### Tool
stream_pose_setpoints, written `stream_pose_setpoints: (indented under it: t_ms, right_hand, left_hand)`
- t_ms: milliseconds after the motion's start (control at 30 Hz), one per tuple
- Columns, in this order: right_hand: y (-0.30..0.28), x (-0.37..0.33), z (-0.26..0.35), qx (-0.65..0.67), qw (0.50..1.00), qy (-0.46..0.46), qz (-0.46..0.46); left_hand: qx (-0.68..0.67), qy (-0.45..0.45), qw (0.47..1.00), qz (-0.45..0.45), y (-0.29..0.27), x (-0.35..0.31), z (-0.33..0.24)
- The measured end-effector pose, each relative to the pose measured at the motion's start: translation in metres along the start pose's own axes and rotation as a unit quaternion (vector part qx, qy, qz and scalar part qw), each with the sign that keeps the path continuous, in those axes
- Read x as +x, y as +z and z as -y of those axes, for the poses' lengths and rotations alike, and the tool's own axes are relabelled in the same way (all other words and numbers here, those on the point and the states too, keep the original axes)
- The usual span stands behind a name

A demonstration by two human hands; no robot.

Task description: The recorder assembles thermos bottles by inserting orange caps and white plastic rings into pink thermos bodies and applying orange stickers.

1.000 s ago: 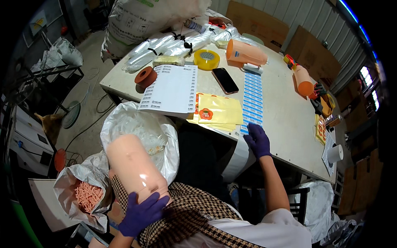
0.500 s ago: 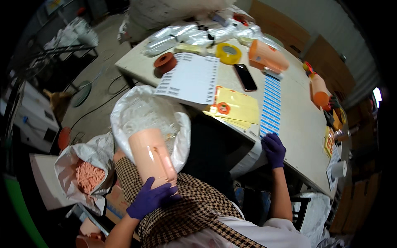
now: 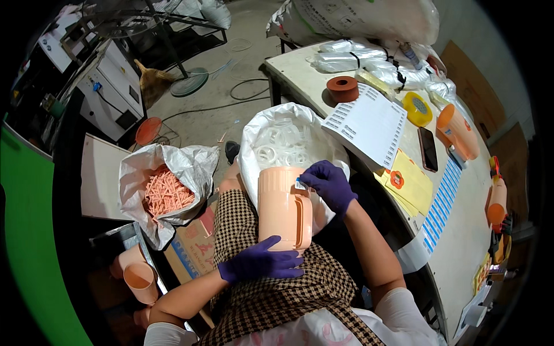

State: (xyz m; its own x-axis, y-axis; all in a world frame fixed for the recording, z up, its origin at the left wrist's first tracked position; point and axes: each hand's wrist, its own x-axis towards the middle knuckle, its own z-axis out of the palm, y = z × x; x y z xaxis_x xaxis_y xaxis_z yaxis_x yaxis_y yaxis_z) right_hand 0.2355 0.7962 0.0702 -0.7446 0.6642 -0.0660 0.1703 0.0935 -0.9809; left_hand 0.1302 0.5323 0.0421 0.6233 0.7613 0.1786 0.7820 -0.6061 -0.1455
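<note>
A peach-coloured plastic jug [image 3: 278, 210] with a long side handle lies across my lap, its ribbed end pointing away from me. My left hand [image 3: 259, 264], in a purple glove, grips the jug's near end. At the ribbed end, just above the handle, my gloved right hand [image 3: 330, 185] pinches a small blue-and-white sticker [image 3: 300, 184] against the jug's side. Part of the sticker is hidden under the fingers. On the table at the right lies a strip of blue-and-white stickers [image 3: 443, 203].
Beyond the jug stands a white sack [image 3: 252, 147] of clear plastic rings. Another sack [image 3: 199, 158] holds small peach parts. The table [image 3: 461, 254] carries yellow cards [image 3: 412, 187], a printed sheet [image 3: 369, 124], a phone [image 3: 427, 149] and tape rolls. Peach cups [image 3: 140, 281] sit lower left.
My right hand has come from the sticker strip at the table edge to the jug, with a sticker in its fingers. My left hand still holds the jug. The view has turned left.
</note>
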Motion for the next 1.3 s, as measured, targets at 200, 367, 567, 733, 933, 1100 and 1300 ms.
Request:
stream_pose_setpoints:
  t_ms: [200,367,567,733,933,1100,1300]
  right_hand:
    - [-0.004,0.014,0.016,-0.020,0.995,0.083,0.042]
    - [0.013,0.007,-0.019,-0.184,0.969,-0.123,-0.112]
    - [-0.021,-0.032,-0.007,-0.054,0.954,-0.212,-0.206]
    - [-0.159,-0.094,0.014,-0.318,0.835,-0.245,-0.376]
    - [-0.229,-0.076,-0.052,-0.390,0.854,-0.075,-0.336]
    - [-0.226,-0.068,-0.033,-0.374,0.856,0.038,-0.355]
    - [-0.226,-0.077,-0.044,-0.253,0.890,0.023,-0.379]
  left_hand:
    - [-0.051,-0.025,0.998,-0.015,-0.015,0.000,-0.003]
    - [-0.111,-0.032,0.993,-0.036,-0.027,0.008,-0.002]
    - [-0.364,-0.274,0.885,-0.100,-0.082,-0.007,0.021]
    - [-0.439,-0.408,0.667,-0.443,-0.199,0.010,0.070]
    - [-0.735,-0.251,0.419,-0.469,-0.093,0.028,0.085]
    - [-0.809,-0.230,0.338,-0.423,-0.049,0.038,0.094]
    - [-0.663,-0.414,0.574,-0.244,-0.082,0.036,0.105]
